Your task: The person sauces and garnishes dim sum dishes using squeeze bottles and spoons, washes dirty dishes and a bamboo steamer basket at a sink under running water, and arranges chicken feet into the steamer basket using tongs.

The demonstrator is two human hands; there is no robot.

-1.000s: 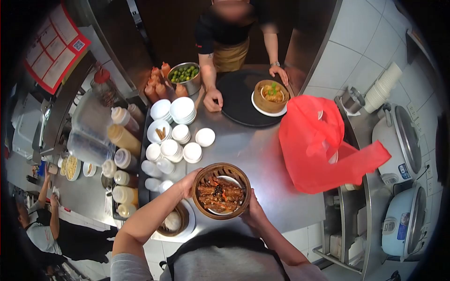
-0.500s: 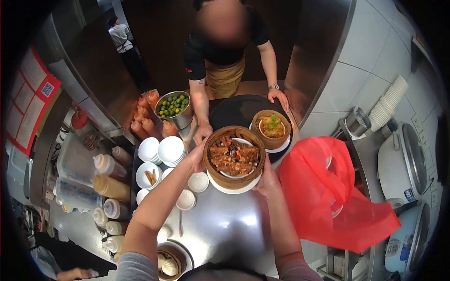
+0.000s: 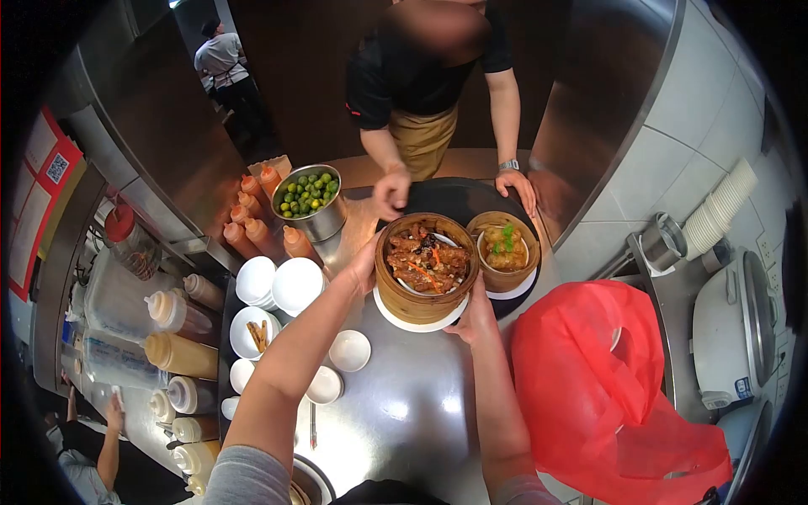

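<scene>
A round bamboo steamer (image 3: 465, 295) with saucy brown meat in a white dish is held between my two hands, a white plate (image 3: 421, 322) beneath it. My left hand (image 3: 365, 263) grips its left side, and my right hand (image 3: 478, 313) supports its right side and the plate. It overlaps the near edge of a round black tray (image 3: 438, 192). Beside it on the tray stands a second steamer (image 3: 523, 273) with yellowish food and a green garnish; whether the two touch is unclear.
A person (image 3: 421, 76) stands across the counter, hands near the tray. A red bag (image 3: 581, 379) lies at the right. White bowls (image 3: 297, 286), sauce bottles (image 3: 181, 355) and a metal pot of green fruit (image 3: 324, 223) are at the left. Rice cookers (image 3: 725, 324) stand far right.
My hands have carried the steamer and plate forward from the near counter edge to the tray. The other person's hand has lifted and moved beside the tray's far left edge.
</scene>
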